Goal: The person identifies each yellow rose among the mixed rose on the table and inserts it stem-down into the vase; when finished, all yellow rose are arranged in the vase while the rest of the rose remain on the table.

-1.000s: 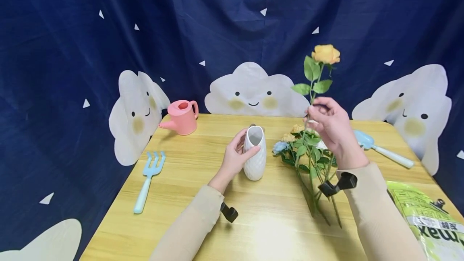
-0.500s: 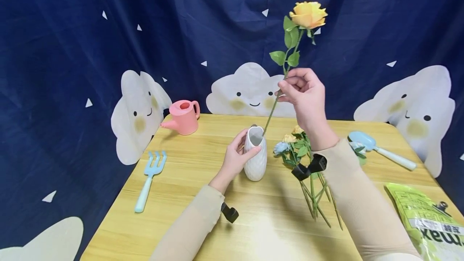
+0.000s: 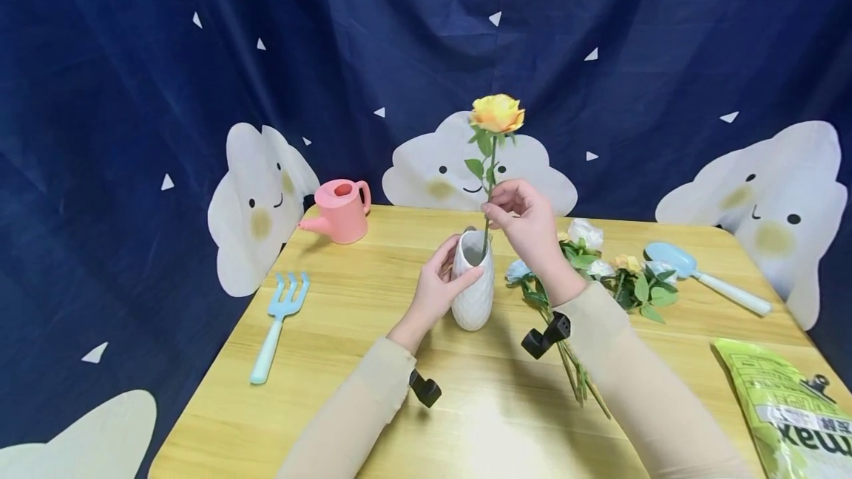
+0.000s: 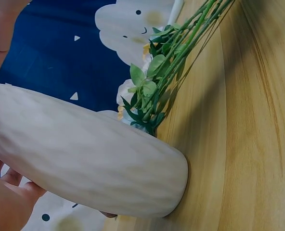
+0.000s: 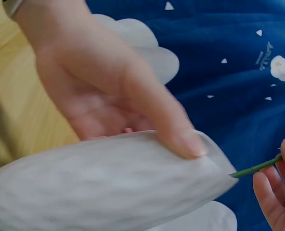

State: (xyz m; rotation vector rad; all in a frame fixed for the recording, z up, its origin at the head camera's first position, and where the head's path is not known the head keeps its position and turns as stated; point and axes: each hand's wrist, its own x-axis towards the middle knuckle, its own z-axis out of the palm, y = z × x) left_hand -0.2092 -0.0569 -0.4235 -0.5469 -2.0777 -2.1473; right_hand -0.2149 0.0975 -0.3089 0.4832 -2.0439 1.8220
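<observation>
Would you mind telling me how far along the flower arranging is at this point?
Done: the yellow rose already has its stem inside the white vase. In hand: the right hand pinches that stem just above the vase mouth, while the left hand grips the vase on the table. Left: the other flowers lie on the table beside the vase.

A dark blue fabric backdrop point(image 3: 399, 35) is hanging in folds behind the scene, scattered with small white triangles. Three white cloud cut-outs with smiling faces are standing against it: one at the left point(image 3: 256, 205), one in the middle point(image 3: 433, 168), one at the right point(image 3: 765, 205). A pale wooden counter point(image 3: 373, 331) is catching soft, even light, glaring faintly near its front edge.
</observation>
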